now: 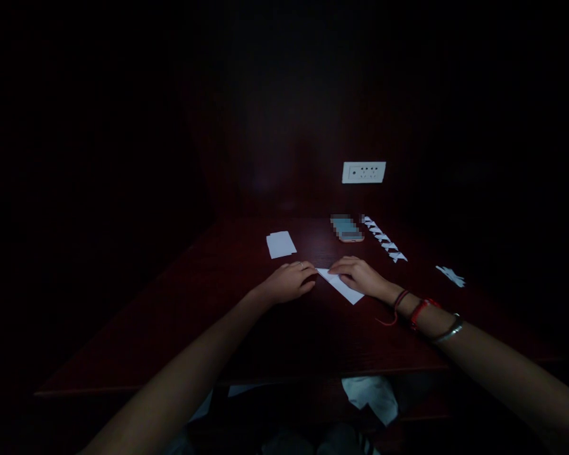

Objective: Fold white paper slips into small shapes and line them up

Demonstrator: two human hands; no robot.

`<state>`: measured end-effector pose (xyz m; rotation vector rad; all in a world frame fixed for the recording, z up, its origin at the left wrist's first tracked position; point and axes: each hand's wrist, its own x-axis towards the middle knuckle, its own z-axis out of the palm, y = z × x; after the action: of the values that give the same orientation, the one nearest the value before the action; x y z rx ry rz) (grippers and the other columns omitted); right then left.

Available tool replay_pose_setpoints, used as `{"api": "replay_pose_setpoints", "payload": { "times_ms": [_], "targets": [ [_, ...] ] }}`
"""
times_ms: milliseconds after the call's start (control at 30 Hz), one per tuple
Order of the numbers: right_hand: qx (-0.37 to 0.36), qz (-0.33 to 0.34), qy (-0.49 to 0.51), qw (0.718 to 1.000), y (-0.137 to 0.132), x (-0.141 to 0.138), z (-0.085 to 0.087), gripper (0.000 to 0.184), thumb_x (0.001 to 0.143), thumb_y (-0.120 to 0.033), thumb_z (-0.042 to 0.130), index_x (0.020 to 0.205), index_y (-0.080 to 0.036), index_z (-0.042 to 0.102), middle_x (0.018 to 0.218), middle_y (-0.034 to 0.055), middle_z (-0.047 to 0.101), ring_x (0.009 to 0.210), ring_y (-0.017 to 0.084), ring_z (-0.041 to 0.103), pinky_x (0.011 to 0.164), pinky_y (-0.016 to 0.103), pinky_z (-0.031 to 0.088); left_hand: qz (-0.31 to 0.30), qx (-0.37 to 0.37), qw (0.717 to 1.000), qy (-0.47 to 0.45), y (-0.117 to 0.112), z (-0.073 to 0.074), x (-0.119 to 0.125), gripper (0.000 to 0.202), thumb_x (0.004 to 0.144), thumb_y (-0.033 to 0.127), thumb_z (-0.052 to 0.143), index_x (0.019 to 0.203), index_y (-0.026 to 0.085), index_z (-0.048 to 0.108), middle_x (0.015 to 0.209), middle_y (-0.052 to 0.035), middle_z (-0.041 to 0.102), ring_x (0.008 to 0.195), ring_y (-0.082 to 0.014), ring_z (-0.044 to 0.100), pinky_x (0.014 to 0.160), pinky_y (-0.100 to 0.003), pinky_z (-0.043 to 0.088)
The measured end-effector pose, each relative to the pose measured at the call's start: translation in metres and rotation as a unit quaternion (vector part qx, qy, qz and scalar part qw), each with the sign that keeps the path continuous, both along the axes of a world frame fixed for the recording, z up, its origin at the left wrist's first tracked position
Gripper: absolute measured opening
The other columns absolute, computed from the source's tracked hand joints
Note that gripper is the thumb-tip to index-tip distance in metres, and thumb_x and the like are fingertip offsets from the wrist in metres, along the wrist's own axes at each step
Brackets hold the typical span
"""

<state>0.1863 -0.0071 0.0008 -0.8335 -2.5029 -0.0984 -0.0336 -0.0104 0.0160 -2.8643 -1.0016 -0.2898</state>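
A white sheet of folded paper (348,291) lies on the dark red table, its narrow end pointing left. At that left tip, the fingers of my left hand (291,282), which wears a ring, pinch the corner. My right hand (360,277) is closed over the paper's upper right part and presses it to the table, hiding some of its edge. Red cords and a metal bangle circle my right wrist.
Beyond my left hand lies a stack of white paper (281,244). A phone (346,228), its screen blurred, sits farther back. Beside it runs a row of folded paper pieces (384,240); more paper pieces (450,276) lie right. A wall socket (364,172) is behind.
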Motion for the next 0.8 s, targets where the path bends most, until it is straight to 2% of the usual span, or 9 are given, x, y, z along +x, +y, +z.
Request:
{"api": "replay_pose_setpoints", "payload": {
  "times_ms": [233, 367, 467, 600, 800],
  "targets": [
    [-0.002, 0.006, 0.011, 1.000, 0.0017, 0.0003, -0.0016, 0.027, 0.070, -0.009, 0.044, 0.090, -0.019, 0.058, 0.089, 0.0042, 0.058, 0.084, 0.014, 0.050, 0.076, 0.030, 0.037, 0.006, -0.004, 1.000, -0.007, -0.0035, 0.0016, 0.0014, 0.028, 0.082, 0.030, 0.030, 0.105, 0.021, 0.042, 0.106, -0.0024, 0.045, 0.096, -0.0148, 0.042, 0.081, -0.026, 0.032],
    [-0.005, 0.005, 0.010, 1.000, 0.0026, 0.0002, -0.0013, 0.027, 0.070, -0.009, 0.044, 0.090, -0.019, 0.059, 0.089, 0.0037, 0.058, 0.084, 0.014, 0.050, 0.077, 0.030, 0.037, 0.021, -0.001, 1.000, -0.020, -0.0045, -0.0006, 0.0018, 0.033, 0.080, 0.030, 0.033, 0.111, 0.020, 0.035, 0.114, -0.0032, 0.040, 0.102, -0.0153, 0.038, 0.082, -0.027, 0.032],
    [-0.002, 0.006, 0.004, 1.000, 0.0030, 0.0005, -0.0014, 0.026, 0.070, -0.010, 0.045, 0.089, -0.020, 0.059, 0.090, 0.0035, 0.058, 0.084, 0.014, 0.050, 0.078, 0.031, 0.036, 0.010, -0.004, 1.000, -0.016, -0.0040, -0.0014, 0.0022, 0.037, 0.081, 0.027, 0.032, 0.117, 0.023, 0.029, 0.119, -0.0005, 0.037, 0.107, -0.0140, 0.033, 0.085, -0.027, 0.029],
    [0.003, 0.004, -0.001, 1.000, 0.0030, 0.0004, -0.0014, 0.026, 0.070, -0.010, 0.045, 0.089, -0.020, 0.059, 0.089, 0.0032, 0.058, 0.084, 0.014, 0.050, 0.077, 0.031, 0.036, 0.006, -0.005, 1.000, 0.003, -0.0027, -0.0028, 0.0023, 0.034, 0.082, 0.025, 0.028, 0.115, 0.026, 0.034, 0.120, 0.0033, 0.038, 0.109, -0.0136, 0.032, 0.086, -0.028, 0.028],
    [0.006, 0.004, -0.015, 1.000, 0.0033, 0.0004, -0.0008, 0.026, 0.071, -0.011, 0.046, 0.091, -0.020, 0.059, 0.090, 0.0037, 0.058, 0.085, 0.014, 0.049, 0.078, 0.032, 0.035, 0.025, -0.015, 0.999, 0.016, -0.0031, -0.0056, 0.0035, 0.036, 0.082, 0.024, 0.026, 0.117, 0.026, 0.031, 0.123, 0.0023, 0.035, 0.111, -0.0156, 0.031, 0.085, -0.030, 0.029]
  ]
}}
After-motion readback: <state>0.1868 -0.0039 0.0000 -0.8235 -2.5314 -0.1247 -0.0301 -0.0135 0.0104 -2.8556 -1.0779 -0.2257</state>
